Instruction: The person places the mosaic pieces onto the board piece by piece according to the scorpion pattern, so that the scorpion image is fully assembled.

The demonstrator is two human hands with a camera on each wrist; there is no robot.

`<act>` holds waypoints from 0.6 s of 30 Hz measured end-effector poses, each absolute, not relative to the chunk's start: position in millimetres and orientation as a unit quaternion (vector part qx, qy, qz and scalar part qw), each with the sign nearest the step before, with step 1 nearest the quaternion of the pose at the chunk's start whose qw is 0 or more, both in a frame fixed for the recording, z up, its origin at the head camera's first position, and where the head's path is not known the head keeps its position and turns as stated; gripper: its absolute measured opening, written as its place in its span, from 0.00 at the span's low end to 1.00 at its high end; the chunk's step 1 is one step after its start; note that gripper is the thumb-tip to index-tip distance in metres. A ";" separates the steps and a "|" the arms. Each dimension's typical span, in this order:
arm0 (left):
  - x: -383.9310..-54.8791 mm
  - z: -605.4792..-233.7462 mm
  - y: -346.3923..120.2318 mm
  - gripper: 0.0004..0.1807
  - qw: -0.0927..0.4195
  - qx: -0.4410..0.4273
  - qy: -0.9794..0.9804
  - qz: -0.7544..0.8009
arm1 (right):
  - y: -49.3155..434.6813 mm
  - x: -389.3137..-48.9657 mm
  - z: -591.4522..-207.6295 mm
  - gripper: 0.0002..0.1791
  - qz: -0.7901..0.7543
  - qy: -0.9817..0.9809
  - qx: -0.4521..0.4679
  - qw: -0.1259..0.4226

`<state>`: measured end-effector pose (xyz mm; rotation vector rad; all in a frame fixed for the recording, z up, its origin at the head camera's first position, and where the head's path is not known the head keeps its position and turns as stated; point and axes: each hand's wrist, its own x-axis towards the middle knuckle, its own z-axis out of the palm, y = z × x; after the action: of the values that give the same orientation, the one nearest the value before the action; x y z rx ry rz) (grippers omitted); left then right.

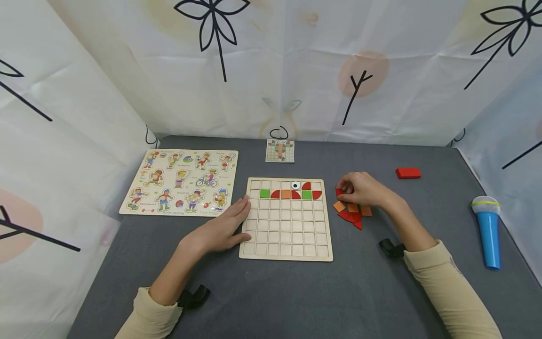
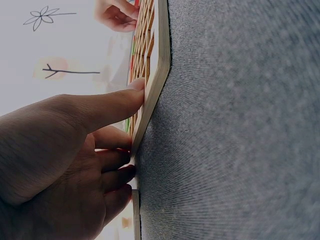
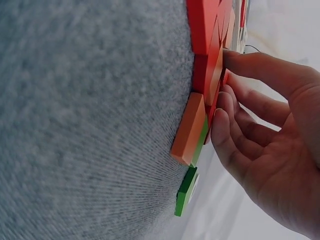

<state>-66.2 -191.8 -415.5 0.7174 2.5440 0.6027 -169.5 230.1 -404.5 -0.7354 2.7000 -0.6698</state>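
Observation:
A square wooden grid board (image 1: 285,226) lies at the middle of the table. Green, orange and red pieces form a row near its top, with a black-and-white eye tile (image 1: 295,185) and red rounded pieces above. My left hand (image 1: 222,228) rests along the board's left edge, fingers extended; its thumb (image 2: 117,106) touches the corner rim. To the right of the board, my right hand (image 1: 363,188) pinches a small red piece (image 1: 339,192) between thumb and fingertips, over a pile of red pieces (image 1: 347,216) and orange squares (image 1: 353,207). The fingers partly hide that piece.
A small pattern card (image 1: 280,150) stands behind the board. A picture board of sports figures (image 1: 179,183) lies at the left. Farther right are a red block (image 1: 408,173) and a blue toy microphone (image 1: 488,235). Green pieces (image 3: 186,191) lie beyond the pile.

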 end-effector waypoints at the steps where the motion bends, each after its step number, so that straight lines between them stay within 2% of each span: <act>1: -66.2 -415.3 -191.8 0.47 0.214 0.258 0.917 0.217 | 229.4 -169.9 -404.5 0.08 -0.230 0.931 -0.253 0.131; 9: -66.3 -414.3 -191.8 0.47 0.216 0.260 0.915 0.219 | 220.8 -167.1 -402.5 0.08 -0.248 0.928 -0.261 0.097; 18: -66.6 -414.5 -192.1 0.47 0.216 0.259 0.916 0.216 | 180.6 -166.3 -395.4 0.11 -0.301 0.905 -0.290 0.080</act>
<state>-66.6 -192.1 -414.5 0.7177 2.5401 0.5993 -166.3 180.6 -395.4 -0.8676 2.7064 -0.9003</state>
